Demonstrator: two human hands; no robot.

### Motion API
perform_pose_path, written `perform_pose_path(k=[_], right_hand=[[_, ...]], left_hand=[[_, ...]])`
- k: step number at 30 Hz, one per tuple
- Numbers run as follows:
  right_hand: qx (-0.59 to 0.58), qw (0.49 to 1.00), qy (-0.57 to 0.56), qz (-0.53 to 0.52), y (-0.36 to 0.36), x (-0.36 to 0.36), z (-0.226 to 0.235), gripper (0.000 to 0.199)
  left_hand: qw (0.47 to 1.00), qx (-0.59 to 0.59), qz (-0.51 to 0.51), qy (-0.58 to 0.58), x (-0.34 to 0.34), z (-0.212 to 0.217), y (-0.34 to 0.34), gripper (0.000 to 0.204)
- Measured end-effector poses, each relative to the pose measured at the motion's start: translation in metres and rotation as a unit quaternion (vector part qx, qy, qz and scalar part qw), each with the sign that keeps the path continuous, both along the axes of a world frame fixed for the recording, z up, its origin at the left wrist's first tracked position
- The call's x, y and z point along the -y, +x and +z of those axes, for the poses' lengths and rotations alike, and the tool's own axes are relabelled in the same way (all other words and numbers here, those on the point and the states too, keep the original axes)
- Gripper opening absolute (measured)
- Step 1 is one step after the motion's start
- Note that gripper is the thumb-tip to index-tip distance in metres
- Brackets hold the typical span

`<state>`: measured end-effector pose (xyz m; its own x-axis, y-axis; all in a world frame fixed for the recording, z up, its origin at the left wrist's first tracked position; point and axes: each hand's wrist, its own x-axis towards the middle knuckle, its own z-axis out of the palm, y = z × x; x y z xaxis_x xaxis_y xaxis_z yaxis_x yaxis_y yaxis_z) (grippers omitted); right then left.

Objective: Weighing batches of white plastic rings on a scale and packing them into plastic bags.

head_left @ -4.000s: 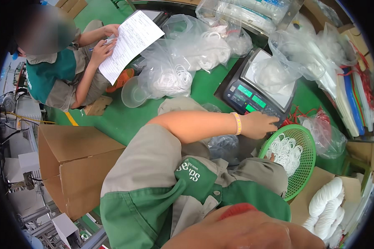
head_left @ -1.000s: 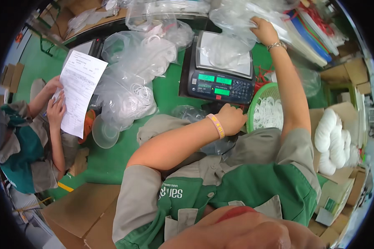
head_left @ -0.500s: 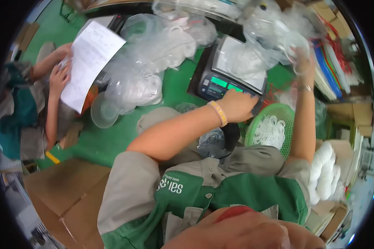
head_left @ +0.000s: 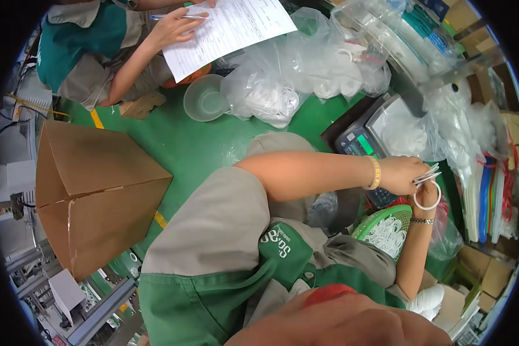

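My hands meet in front of the scale. Several thin white rings (head_left: 428, 173) are pinched in my left hand (head_left: 399, 175), which wears a yellow wristband. Just below it, my right hand (head_left: 423, 194) has its fingers closed on a larger white ring (head_left: 428, 208) that hangs over them; its fingertips are partly hidden. Beyond my wrists stands a dark counting scale (head_left: 354, 138) with a lit green display. A clear plastic bag (head_left: 406, 135) of white pieces rests on its pan. Near my right forearm is a green basket (head_left: 363, 230) holding white rings (head_left: 388, 237).
Left of the scale, clear bags (head_left: 268, 95) of white items lie beside a translucent tub (head_left: 200, 99). A co-worker (head_left: 83, 43) holds a pen and a printed sheet (head_left: 230, 37). A large cardboard box (head_left: 106, 213) stands at left. Coloured sheets (head_left: 483, 199) are stacked at right.
My left hand has left the scale's keys and joined my right hand. My right hand has come nearer from beside the bags. The whole view has swung leftward.
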<state>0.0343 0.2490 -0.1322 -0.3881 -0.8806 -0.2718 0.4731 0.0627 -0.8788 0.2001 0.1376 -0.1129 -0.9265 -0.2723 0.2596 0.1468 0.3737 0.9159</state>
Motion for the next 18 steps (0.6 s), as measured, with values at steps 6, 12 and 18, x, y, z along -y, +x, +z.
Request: perform_pose_path(k=[6, 12, 18], right_hand=[[-0.043, 0.998, -0.02, -0.038, 0.02, -0.018, 0.046, 0.035], [-0.059, 0.997, 0.016, -0.049, 0.102, -0.061, 0.087, 0.026], [0.088, 0.993, -0.005, -0.082, 0.117, -0.084, 0.071, 0.02]], left_hand=[[0.97, -0.131, 0.186, -0.09, 0.091, 0.021, 0.01, 0.053], [0.912, -0.108, 0.335, 0.21, 0.244, -0.026, 0.016, 0.061], [0.825, -0.062, 0.527, 0.194, 0.29, -0.048, 0.052, 0.064]])
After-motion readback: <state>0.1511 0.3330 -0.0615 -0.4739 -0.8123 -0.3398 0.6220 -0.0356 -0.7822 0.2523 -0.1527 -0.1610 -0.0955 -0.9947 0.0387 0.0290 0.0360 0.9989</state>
